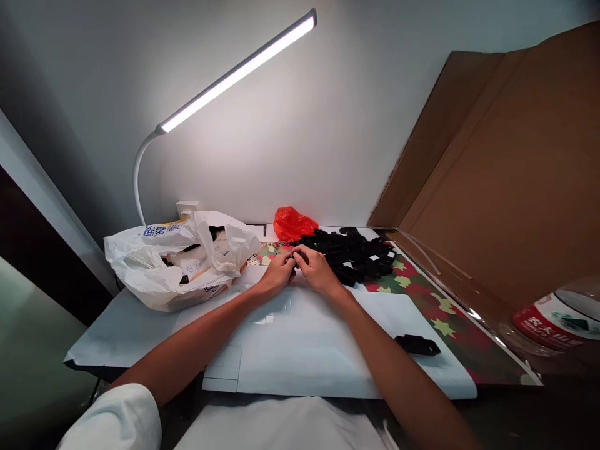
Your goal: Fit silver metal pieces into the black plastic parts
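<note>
My left hand (278, 274) and my right hand (315, 269) meet over the middle of the table, fingers bent and pressed together. Something small and dark shows between the fingertips, mostly hidden, so its kind cannot be made out. Just beyond and to the right of my right hand lies a heap of flat black pieces (356, 253), a few bearing small white squares. Behind my hands sits a crumpled red plastic bag (293, 224). One black piece (417, 345) lies apart, by my right forearm.
A white plastic bag (140, 275) with packets inside stands on the left. A lit lamp (239, 74) arches above. White sheeting (281, 359) covers the table front. On the right are patterned cloth (443, 325), a tall cardboard sheet (506, 156) and a labelled plastic container (548, 328).
</note>
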`<control>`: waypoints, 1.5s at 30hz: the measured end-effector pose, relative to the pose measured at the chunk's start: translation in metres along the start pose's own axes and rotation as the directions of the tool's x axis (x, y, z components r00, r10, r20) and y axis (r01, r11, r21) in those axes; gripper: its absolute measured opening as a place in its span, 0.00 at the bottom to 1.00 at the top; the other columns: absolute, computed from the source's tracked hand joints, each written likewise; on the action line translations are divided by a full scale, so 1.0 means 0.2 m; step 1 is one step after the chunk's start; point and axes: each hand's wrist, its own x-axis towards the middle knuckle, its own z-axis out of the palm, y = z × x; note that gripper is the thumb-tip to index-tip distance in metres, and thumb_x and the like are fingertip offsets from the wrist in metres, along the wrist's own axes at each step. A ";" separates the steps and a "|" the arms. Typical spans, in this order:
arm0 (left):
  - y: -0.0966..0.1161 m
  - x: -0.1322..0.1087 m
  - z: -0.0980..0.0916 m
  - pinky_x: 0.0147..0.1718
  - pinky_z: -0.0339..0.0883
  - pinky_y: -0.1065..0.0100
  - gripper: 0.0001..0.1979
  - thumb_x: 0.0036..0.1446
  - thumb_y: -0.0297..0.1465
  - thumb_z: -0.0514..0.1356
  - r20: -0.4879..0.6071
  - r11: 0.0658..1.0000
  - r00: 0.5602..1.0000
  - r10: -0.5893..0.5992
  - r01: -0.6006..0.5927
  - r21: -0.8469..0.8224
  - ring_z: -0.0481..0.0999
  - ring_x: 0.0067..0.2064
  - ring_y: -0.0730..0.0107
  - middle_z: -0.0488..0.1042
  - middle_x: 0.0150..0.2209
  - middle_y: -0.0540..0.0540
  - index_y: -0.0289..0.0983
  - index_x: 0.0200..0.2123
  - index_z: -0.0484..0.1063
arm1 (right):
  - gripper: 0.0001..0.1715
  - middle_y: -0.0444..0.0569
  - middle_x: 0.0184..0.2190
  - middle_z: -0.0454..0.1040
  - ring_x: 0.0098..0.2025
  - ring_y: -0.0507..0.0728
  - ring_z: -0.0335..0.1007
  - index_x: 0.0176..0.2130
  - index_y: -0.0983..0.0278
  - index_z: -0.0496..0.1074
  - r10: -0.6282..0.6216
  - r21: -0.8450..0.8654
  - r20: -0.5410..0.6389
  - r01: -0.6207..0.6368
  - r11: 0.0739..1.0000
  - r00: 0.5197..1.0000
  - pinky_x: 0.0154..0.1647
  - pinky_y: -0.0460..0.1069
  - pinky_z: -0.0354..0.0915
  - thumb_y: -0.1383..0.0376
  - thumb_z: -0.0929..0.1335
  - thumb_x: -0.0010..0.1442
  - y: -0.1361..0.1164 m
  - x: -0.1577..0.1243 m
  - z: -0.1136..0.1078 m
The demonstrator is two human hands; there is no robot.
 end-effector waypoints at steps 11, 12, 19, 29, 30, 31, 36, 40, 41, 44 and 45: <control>-0.03 0.02 0.00 0.18 0.50 0.70 0.07 0.57 0.34 0.56 0.000 1.000 1.000 0.020 -0.020 -0.012 0.58 0.18 0.75 0.62 0.19 0.55 0.37 0.30 0.69 | 0.15 0.49 0.33 0.80 0.34 0.60 0.74 0.38 0.61 0.75 0.017 0.050 -0.046 -0.014 0.999 0.999 0.39 0.51 0.65 0.55 0.64 0.65 0.00 0.00 0.00; -0.03 0.02 0.00 0.18 0.50 0.70 0.08 0.57 0.35 0.56 0.002 1.000 1.000 0.023 -0.023 -0.011 0.59 0.18 0.75 0.62 0.19 0.54 0.37 0.30 0.69 | 0.15 0.49 0.32 0.79 0.34 0.59 0.74 0.37 0.61 0.76 0.020 0.064 -0.053 -0.016 0.998 0.998 0.39 0.51 0.65 0.55 0.65 0.64 0.00 0.01 0.00; -0.04 0.02 -0.01 0.21 0.51 0.71 0.06 0.57 0.32 0.56 -0.071 0.995 0.993 0.095 -0.096 -0.017 0.58 0.22 0.75 0.64 0.23 0.54 0.37 0.35 0.71 | 0.21 0.42 0.20 0.69 0.21 0.54 0.65 0.38 0.62 0.76 0.057 0.258 -0.072 -0.037 0.965 0.996 0.25 0.48 0.61 0.49 0.66 0.65 -0.01 0.03 0.01; -0.03 0.02 -0.01 0.32 0.61 0.71 0.07 0.56 0.32 0.62 -0.161 0.982 0.970 0.184 -0.189 -0.018 0.68 0.32 0.72 0.71 0.31 0.50 0.38 0.37 0.70 | 0.27 0.41 0.24 0.67 0.18 0.50 0.63 0.37 0.63 0.75 0.178 0.508 -0.109 -0.100 0.856 0.978 0.14 0.45 0.62 0.42 0.69 0.60 0.00 0.04 -0.01; -0.03 0.02 -0.01 0.33 0.62 0.71 0.07 0.56 0.32 0.63 -0.167 0.981 0.968 0.187 -0.193 -0.020 0.68 0.33 0.71 0.71 0.32 0.50 0.38 0.38 0.69 | 0.27 0.42 0.25 0.68 0.18 0.50 0.64 0.37 0.63 0.75 0.187 0.519 -0.100 -0.109 0.848 0.977 0.13 0.45 0.63 0.42 0.71 0.59 -0.01 0.05 -0.01; -0.03 0.02 -0.01 0.34 0.62 0.71 0.08 0.57 0.33 0.63 -0.173 0.980 0.966 0.190 -0.197 -0.022 0.68 0.33 0.71 0.71 0.32 0.50 0.38 0.38 0.69 | 0.27 0.42 0.26 0.69 0.19 0.50 0.65 0.37 0.64 0.76 0.193 0.527 -0.090 -0.117 0.842 0.977 0.13 0.45 0.63 0.42 0.72 0.57 -0.01 0.05 -0.01; -0.03 0.03 0.00 0.33 0.62 0.71 0.12 0.57 0.34 0.65 -0.195 0.979 0.964 0.182 -0.196 -0.056 0.68 0.33 0.72 0.71 0.34 0.50 0.40 0.41 0.65 | 0.29 0.44 0.30 0.74 0.18 0.49 0.66 0.37 0.64 0.75 0.217 0.557 -0.056 -0.150 0.817 0.975 0.12 0.44 0.63 0.42 0.76 0.52 -0.01 0.05 0.00; -0.03 0.03 0.00 0.29 0.58 0.73 0.12 0.57 0.34 0.64 -0.177 0.983 0.973 0.148 -0.165 -0.084 0.65 0.29 0.75 0.69 0.32 0.52 0.40 0.40 0.64 | 0.32 0.42 0.27 0.72 0.18 0.50 0.67 0.37 0.63 0.74 0.243 0.584 -0.011 -0.190 0.789 0.970 0.12 0.45 0.65 0.39 0.75 0.50 -0.01 0.06 0.00; -0.03 0.02 -0.01 0.27 0.57 0.73 0.11 0.57 0.35 0.63 -0.169 0.984 0.976 0.139 -0.156 -0.089 0.64 0.28 0.76 0.68 0.31 0.53 0.40 0.39 0.64 | 0.33 0.42 0.26 0.72 0.18 0.50 0.67 0.37 0.63 0.73 0.247 0.588 0.006 -0.203 0.783 0.969 0.12 0.44 0.65 0.38 0.75 0.50 -0.01 0.06 0.00; -0.01 0.01 -0.01 0.24 0.53 0.74 0.12 0.57 0.38 0.62 -0.134 0.987 0.985 0.110 -0.125 -0.104 0.60 0.24 0.77 0.65 0.28 0.55 0.40 0.37 0.63 | 0.34 0.41 0.22 0.71 0.18 0.51 0.67 0.35 0.62 0.71 0.253 0.592 0.055 -0.236 0.770 0.966 0.12 0.44 0.64 0.36 0.75 0.50 0.00 0.06 -0.01; 0.00 0.01 -0.01 0.23 0.52 0.74 0.13 0.57 0.39 0.62 -0.120 0.987 0.987 0.103 -0.116 -0.109 0.59 0.24 0.78 0.64 0.27 0.56 0.40 0.37 0.63 | 0.34 0.40 0.21 0.71 0.17 0.51 0.67 0.34 0.62 0.70 0.253 0.592 0.065 -0.241 0.769 0.965 0.12 0.43 0.63 0.36 0.75 0.50 0.00 0.06 -0.01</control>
